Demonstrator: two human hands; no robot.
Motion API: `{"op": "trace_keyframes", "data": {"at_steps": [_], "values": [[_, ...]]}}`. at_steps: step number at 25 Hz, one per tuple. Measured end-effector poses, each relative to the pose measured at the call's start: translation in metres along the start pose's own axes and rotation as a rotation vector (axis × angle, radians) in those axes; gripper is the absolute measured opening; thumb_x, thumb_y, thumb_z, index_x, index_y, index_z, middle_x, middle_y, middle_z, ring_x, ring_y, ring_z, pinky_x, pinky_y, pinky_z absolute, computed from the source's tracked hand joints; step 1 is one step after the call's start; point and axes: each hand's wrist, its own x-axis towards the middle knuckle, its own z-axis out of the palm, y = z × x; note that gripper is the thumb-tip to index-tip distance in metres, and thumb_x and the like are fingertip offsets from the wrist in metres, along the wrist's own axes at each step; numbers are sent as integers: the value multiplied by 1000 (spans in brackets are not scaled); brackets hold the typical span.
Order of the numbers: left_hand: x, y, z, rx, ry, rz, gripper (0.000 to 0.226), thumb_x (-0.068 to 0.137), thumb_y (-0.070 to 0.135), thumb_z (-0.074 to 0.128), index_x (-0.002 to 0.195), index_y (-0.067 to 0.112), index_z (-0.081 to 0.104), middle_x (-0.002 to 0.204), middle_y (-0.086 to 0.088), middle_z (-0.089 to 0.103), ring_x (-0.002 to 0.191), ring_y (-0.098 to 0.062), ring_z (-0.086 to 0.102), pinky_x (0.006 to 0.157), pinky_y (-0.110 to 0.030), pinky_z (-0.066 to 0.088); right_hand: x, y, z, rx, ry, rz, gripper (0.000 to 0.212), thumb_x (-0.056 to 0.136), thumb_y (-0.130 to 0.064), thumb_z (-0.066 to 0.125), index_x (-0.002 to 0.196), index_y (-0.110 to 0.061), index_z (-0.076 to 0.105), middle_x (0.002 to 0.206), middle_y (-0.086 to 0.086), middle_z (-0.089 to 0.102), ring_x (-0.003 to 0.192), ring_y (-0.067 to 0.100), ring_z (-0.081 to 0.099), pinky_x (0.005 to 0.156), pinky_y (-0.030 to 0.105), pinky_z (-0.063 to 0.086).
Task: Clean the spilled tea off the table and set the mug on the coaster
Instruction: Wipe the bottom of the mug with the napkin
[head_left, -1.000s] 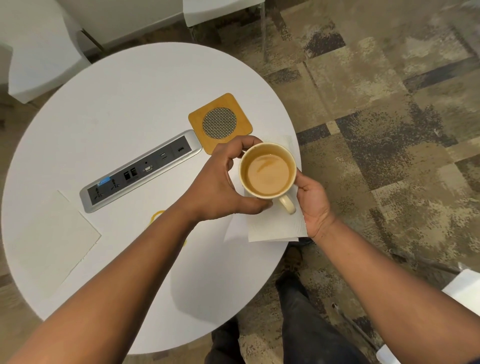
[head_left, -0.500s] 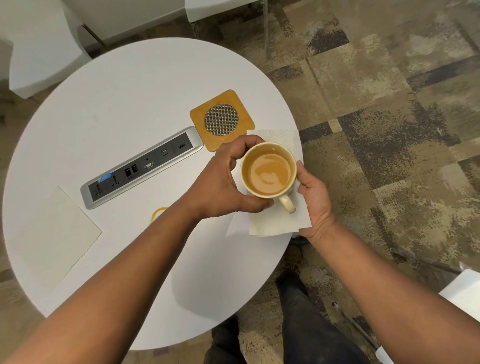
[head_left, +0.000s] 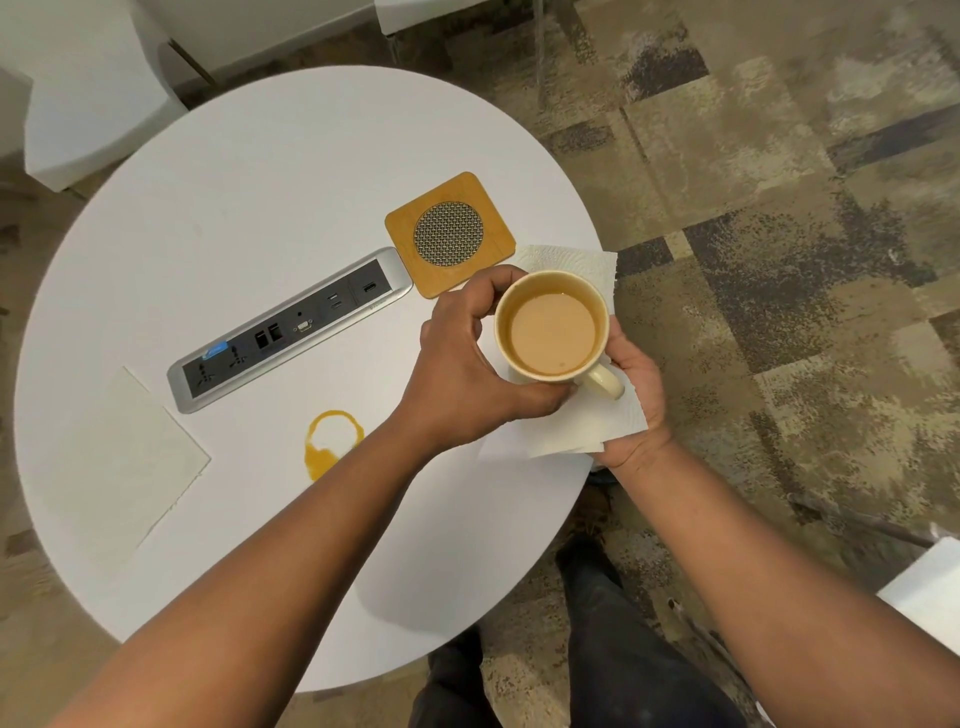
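White and smooth, the round table (head_left: 249, 171) fills the left of your view, above a mottled carpet (head_left: 779, 208) of tan and dark patches. Set into the tabletop is a long brushed-metal power strip (head_left: 291, 329) with rounded ends. A pale, faintly textured square napkin (head_left: 104, 467) lies flat at the near left. Your left hand (head_left: 462, 374) curls its fingers round the glossy cream mug (head_left: 552, 326), full of milky tea, at the table's right edge. Your right hand (head_left: 636, 402) grips an embossed white paper towel (head_left: 582, 421) under the mug. Just beyond the mug sits the square bamboo coaster (head_left: 450, 234), with rounded corners and a woven mesh disc. A ring-shaped amber tea spill (head_left: 332, 441) glistens near the strip.
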Motion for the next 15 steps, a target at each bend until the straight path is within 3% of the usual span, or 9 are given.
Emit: {"op": "trace_keyframes", "data": {"at_steps": [2,6,9,11,13,15], "values": [[1,-1,0,-11,1,-3,82,59,39,95,130,25,56,127,11,62,121,-16,56,99,-39,49,1,0,0,-8,-2,-1,56,105,-46,34,148,-11,43,125,15,64,113,30,63,96,46,54],[6,-6,-10,-36,-83,0,83,57,32,96,129,23,56,125,8,62,119,-21,58,99,-39,50,3,-3,-8,-57,21,42,59,103,-49,36,152,-15,39,148,17,48,138,35,43,116,56,30],[10,-11,-19,-36,-153,33,84,56,28,98,129,22,56,124,7,62,118,-22,59,97,-29,49,1,-5,-11,-100,31,9,49,104,-45,37,131,-15,65,123,14,69,112,30,66,92,49,54],[12,-12,-22,-27,-190,39,85,55,26,98,128,21,56,124,7,63,118,-23,59,96,-27,48,0,-6,-11,-151,44,1,47,104,-44,38,127,-15,67,112,13,74,99,28,72,79,43,59],[12,-13,-25,-20,-213,37,85,54,25,99,128,20,57,124,6,64,118,-24,60,96,-30,49,-2,-7,-10,-194,70,9,48,103,-44,39,131,-14,63,113,14,74,99,28,73,77,42,60],[11,-12,-27,-16,-233,42,85,54,26,99,128,20,57,125,6,64,118,-25,59,96,-34,49,-4,-9,-10,-214,64,8,48,104,-44,37,122,-15,72,114,13,74,101,29,72,77,43,60]]}}
